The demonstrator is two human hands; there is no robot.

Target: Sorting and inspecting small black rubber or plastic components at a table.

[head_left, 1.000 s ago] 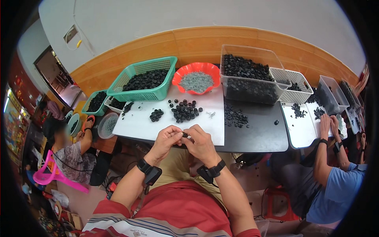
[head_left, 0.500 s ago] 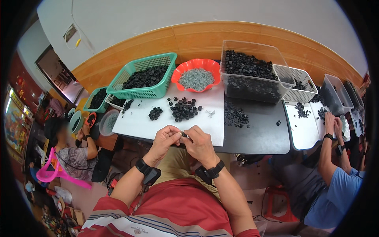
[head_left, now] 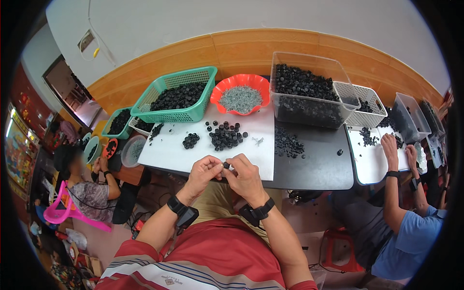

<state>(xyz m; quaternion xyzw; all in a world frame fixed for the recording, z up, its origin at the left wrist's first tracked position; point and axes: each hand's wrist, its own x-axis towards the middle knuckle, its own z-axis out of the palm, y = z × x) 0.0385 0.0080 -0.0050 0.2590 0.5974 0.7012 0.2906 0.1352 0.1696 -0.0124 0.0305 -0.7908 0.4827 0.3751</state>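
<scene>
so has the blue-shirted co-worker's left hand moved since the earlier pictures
Yes. Judged against the white tray, the co-worker's left hand has shifted toward the picture's left.

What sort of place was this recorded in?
Probably a small, informal workshop where parts are worked by hand: a green basket heaped with black parts, a red bowl of grey pieces, and co-workers on either side.

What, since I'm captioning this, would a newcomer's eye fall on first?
A scalloped red plastic bowl of greyish pieces probably stands out, at the back of the flat white board. Left of it sits a green latticed plastic basket of black parts. Near the board's front, the left hand and right hand hold a small black piece.
</scene>
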